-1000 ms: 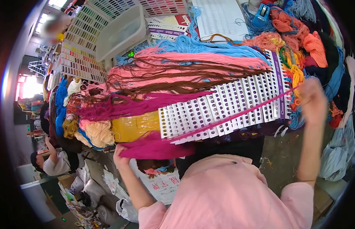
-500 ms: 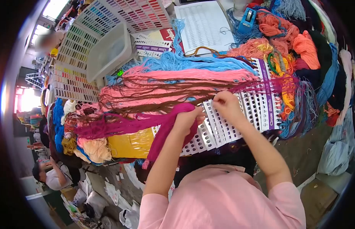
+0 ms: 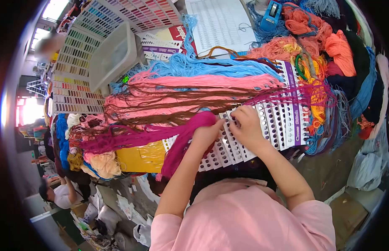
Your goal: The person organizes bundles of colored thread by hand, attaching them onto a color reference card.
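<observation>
A thick hank of magenta embroidery thread (image 3: 184,136) is wrapped in my left hand (image 3: 208,133), its strands trailing left and hanging toward my body. My right hand (image 3: 246,129) is closed in a pinch just right of it, above a row of white thread cards (image 3: 282,127) punched with round holes. What lies between those fingertips is too small to make out. Loose magenta strands (image 3: 301,92) run across the cards' far end. Beyond my hands, brown thread (image 3: 173,111) lies over pink thread (image 3: 228,81), with light blue thread (image 3: 202,67) behind.
A colour chart (image 3: 79,62) stands at the back left beside a clear plastic tub (image 3: 115,54). A printed sheet (image 3: 219,27) and a blue tape dispenser (image 3: 270,16) are farther back. Orange hanks (image 3: 340,52) pile up at right. Another person (image 3: 62,194) is at lower left.
My right hand has moved slightly left and closer to my left hand. The left hand keeps its hold on the magenta hank, whose hanging part has shifted. The view has moved a little.
</observation>
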A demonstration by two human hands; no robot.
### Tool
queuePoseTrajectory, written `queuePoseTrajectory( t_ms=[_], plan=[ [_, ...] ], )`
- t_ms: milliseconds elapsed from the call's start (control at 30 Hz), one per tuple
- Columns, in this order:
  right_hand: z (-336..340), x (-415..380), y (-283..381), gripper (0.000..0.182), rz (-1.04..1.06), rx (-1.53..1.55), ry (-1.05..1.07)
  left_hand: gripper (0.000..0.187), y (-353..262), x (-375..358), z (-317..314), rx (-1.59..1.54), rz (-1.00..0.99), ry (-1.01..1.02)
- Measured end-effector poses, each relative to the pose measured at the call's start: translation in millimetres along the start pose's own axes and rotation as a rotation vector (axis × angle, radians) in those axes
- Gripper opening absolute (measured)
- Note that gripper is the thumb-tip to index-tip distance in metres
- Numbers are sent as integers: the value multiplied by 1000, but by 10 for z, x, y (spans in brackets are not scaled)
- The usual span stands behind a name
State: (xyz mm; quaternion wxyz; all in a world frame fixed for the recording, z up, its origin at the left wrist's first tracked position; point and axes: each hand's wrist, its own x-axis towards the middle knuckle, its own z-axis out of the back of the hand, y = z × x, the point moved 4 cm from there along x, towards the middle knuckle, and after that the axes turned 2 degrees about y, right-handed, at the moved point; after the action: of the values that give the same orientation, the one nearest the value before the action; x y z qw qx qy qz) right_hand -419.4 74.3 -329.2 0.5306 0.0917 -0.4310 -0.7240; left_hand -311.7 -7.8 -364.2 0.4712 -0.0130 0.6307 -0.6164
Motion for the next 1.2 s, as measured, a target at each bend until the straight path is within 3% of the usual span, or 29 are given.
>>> queuePoseTrajectory(
  t_ms=[133,233,267,367,467,567,667,700,767,867,967,1000,1100,1167,1200],
  plan=[
    [31,-29,29,27,38,-55,87,16,-98,-97,-35,189,51,25],
    [43,-79,156,35,43,-197,148,14,-109,-209,-14,-130,132,-26],
    [16,-113,178,43,48,-249,169,13,-125,-178,-1,-239,26,61],
    [37,-115,216,40,90,-226,123,11,-106,-118,-31,-442,14,90],
    [41,-91,80,36,50,55,123,11,-53,-62,-104,-452,-8,24],
    [25,-63,40,31,-10,141,60,9,64,11,-128,-373,36,-37],
    [29,-68,32,26,-63,143,24,9,-57,-146,-34,-528,21,-58],
    [21,-78,10,25,-75,144,9,8,-99,-222,11,-755,103,-40],
    [-20,-100,-53,17,-49,143,-21,17,-2,-264,134,-1211,193,305],
    [-21,-73,-87,15,-80,212,27,19,-116,-341,148,-1409,117,539],
    [20,-30,-109,12,-260,614,-79,21,-108,-170,12,-646,160,386],
    [-39,-62,-194,16,-304,674,-49,20,-158,-128,-47,-277,57,298],
    [-64,-61,-102,29,-100,197,34,21,-185,-196,85,-75,26,121],
    [-113,-91,-76,39,-189,157,125,27,-192,-376,473,-251,171,-31],
    [-138,-95,-89,39,-196,150,124,26,-116,-456,779,-308,211,-1]
  ],
)
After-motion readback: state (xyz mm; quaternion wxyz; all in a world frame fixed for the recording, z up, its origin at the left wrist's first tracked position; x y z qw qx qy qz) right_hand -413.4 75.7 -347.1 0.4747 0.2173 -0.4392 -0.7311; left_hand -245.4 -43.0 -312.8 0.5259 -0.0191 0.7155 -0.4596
